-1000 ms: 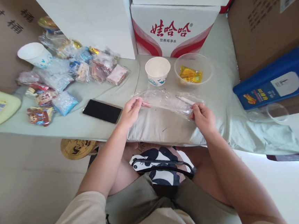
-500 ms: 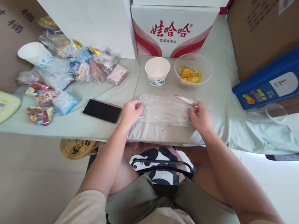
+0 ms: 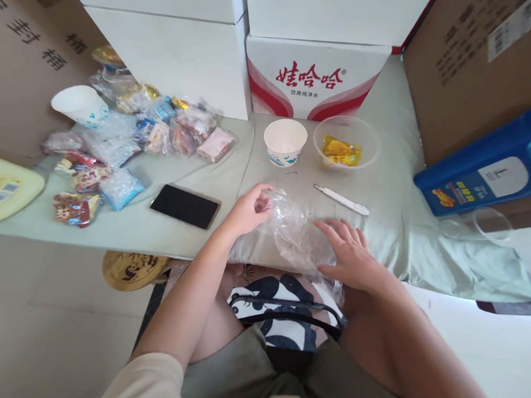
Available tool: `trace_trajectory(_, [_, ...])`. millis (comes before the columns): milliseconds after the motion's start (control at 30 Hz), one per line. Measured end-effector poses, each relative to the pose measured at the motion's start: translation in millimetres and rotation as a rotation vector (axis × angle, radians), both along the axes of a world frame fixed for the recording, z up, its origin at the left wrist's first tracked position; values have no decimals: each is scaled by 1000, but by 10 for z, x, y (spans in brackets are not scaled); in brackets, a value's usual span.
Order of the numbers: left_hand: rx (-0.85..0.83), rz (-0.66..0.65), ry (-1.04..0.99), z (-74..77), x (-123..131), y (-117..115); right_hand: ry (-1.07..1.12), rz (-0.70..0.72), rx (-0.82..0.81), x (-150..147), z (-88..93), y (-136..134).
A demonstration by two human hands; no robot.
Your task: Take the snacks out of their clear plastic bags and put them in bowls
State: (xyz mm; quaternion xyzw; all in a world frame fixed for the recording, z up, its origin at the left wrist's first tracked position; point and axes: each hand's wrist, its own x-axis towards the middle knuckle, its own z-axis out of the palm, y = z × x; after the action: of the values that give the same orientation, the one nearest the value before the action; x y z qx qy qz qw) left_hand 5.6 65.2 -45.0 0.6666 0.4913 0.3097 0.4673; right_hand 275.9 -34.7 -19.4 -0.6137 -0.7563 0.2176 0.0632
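Observation:
A clear plastic bag (image 3: 296,231) lies crumpled on the grey-green cloth (image 3: 387,191) at the table's near edge. My left hand (image 3: 248,208) pinches the bag's upper left corner and lifts it slightly. My right hand (image 3: 350,254) lies flat with fingers spread, pressing the bag's right side down. A white pen-like stick (image 3: 341,199) lies just beyond the bag. Behind it stand a white paper cup (image 3: 284,141) and a clear bowl (image 3: 345,145) with yellow packets inside.
A black phone (image 3: 185,205) lies left of my left hand. Several wrapped snacks (image 3: 127,134) and another paper cup (image 3: 81,105) are at the far left. White boxes (image 3: 313,73), brown cartons and a blue jug (image 3: 496,163) ring the table. A panda bag (image 3: 283,312) rests in my lap.
The bag was held stretched between both hands, then laid flat; now it is bunched toward the table edge. My right hand has opened flat on it. The camera view shifted down.

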Motion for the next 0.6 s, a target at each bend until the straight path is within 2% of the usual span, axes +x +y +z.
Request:
trace_trajectory(67, [-113, -100, -145, 46, 35, -18, 214, 25, -15, 18, 23, 50])
trace_trajectory(133, [-197, -182, -265, 108, 77, -45, 439, -14, 12, 2, 23, 171])
trace_trajectory(200, [-261, -240, -368, 169, 110, -66, 580, -27, -28, -53, 0, 308])
trace_trajectory(300, [-333, -277, -484, 233, 127, -56, 661, 119, -272, -169, -24, 434])
trace_trajectory(367, [-330, -203, -546, 259, 133, -24, 749, 172, -423, -238, -15, 442])
trace_trajectory(433, [-293, -40, -591, 275, 159, 11, 881, 91, -477, -291, 2, 417])
trace_trajectory(500, [-300, 69, -620, 273, 212, 26, 986, -58, -446, -327, 6, 394])
trace_trajectory(533, [-334, 56, -635, 263, 246, 23, 1022, -121, -416, -340, -1, 391])
trace_trajectory(600, [-442, -91, -644, 227, 316, -5, 1053, -215, -341, -356, -28, 403])
